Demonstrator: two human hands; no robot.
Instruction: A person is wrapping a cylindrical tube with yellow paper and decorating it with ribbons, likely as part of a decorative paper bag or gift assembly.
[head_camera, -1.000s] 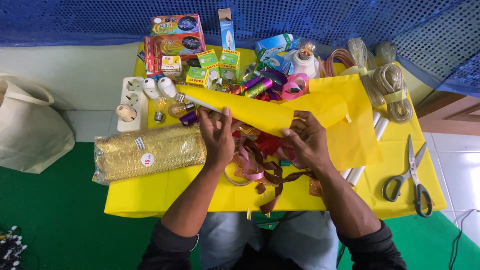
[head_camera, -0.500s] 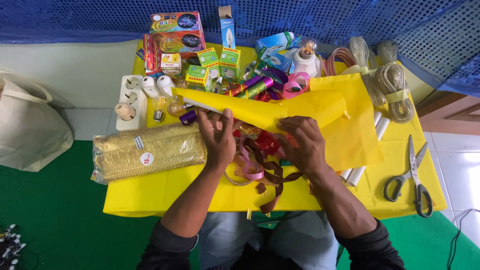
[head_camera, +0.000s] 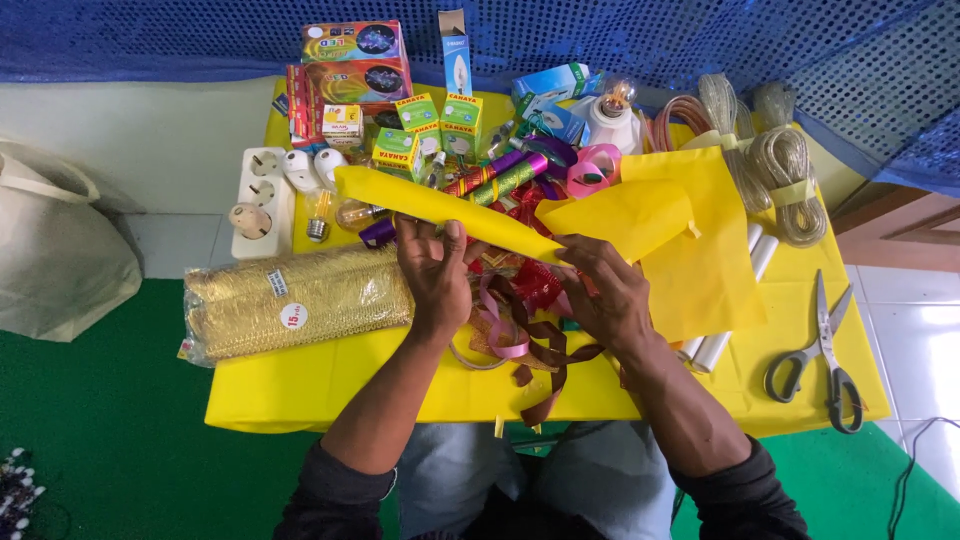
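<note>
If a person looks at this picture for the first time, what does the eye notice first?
First, the yellow paper at the table's centre, held by the left hand and right hand above a tangle of ribbons. Next, the gold mesh bundle on the left, and the scissors near the right edge.

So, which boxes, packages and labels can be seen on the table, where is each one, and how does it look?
Large flat boxes: far left corner, stacked, red and multicoloured.
Tall carton: far middle, upright, blue and white.
Small boxes: behind the yellow paper, green and yellow.
Blue boxes: far middle right, lying tilted.
Gold mesh pack: beside the left hand, with a round white sticker.
</note>
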